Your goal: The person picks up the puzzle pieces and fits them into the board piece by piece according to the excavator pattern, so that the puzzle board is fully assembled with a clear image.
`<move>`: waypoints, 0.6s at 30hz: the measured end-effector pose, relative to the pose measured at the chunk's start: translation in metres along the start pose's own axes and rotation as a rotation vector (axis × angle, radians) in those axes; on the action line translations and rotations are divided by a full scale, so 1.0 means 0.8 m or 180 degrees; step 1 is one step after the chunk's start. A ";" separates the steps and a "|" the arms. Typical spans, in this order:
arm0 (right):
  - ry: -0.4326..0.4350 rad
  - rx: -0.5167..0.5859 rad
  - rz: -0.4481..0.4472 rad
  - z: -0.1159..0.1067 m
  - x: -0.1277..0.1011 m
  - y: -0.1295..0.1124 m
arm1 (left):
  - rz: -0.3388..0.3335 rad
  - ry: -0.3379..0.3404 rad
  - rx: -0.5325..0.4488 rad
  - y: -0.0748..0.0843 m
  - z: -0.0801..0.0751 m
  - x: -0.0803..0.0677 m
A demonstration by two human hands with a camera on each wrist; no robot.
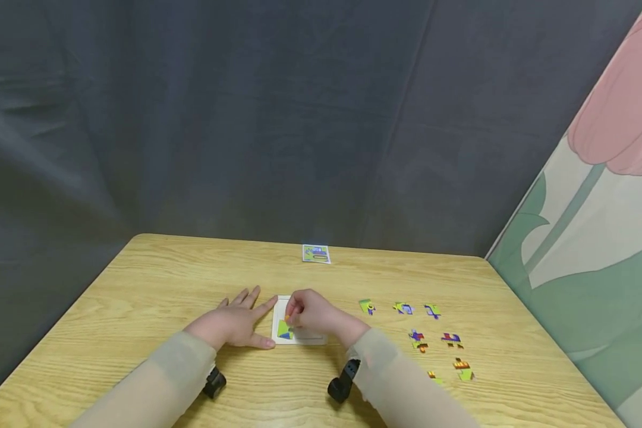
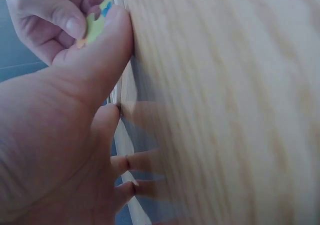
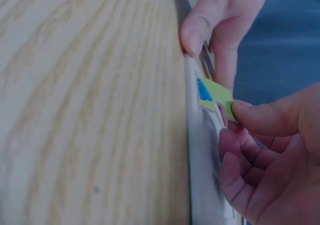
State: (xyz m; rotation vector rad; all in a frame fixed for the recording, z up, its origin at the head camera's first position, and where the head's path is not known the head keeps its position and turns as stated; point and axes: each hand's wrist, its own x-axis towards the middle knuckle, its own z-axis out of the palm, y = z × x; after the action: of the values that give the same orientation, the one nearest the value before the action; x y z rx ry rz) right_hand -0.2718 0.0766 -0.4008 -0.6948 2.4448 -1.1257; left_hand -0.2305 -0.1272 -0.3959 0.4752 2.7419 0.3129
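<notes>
Near the table's front edge, the right hand [image 1: 311,314] pinches a puzzle piece [image 3: 215,95] over the white tray [image 1: 306,339]; the left hand [image 1: 235,324], flat, steadies it. Eight loose pieces [image 1: 418,340] remain unplaced.

Two hands are showing: the left hand [image 1: 234,323] is lying flat, its fingers [image 1: 248,296] touching one white puzzle tray [image 1: 306,339], and the right hand [image 1: 312,312] is pinching one puzzle piece [image 3: 215,94] over that tray. Eight loose puzzle pieces [image 1: 418,339] are lying well apart to the right of the right hand's fingers. One picture card [image 1: 315,254] is sitting well beyond the fingertips, and one wooden table [image 1: 139,285] is carrying it all.
</notes>
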 end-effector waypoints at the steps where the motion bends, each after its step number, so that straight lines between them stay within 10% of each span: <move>1: 0.0009 -0.0008 0.0009 0.001 0.000 0.001 | -0.0001 -0.0003 -0.0009 0.001 0.000 0.000; 18: 0.0137 -0.0223 -0.0075 0.014 0.000 0.003 | -0.0028 -0.0003 -0.0055 0.003 -0.002 0.000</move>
State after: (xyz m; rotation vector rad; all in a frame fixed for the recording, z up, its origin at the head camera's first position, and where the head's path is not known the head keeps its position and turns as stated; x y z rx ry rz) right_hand -0.2673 0.0713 -0.4094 -0.7294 2.5291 -1.0790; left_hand -0.2304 -0.1251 -0.3941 0.4584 2.7373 0.3336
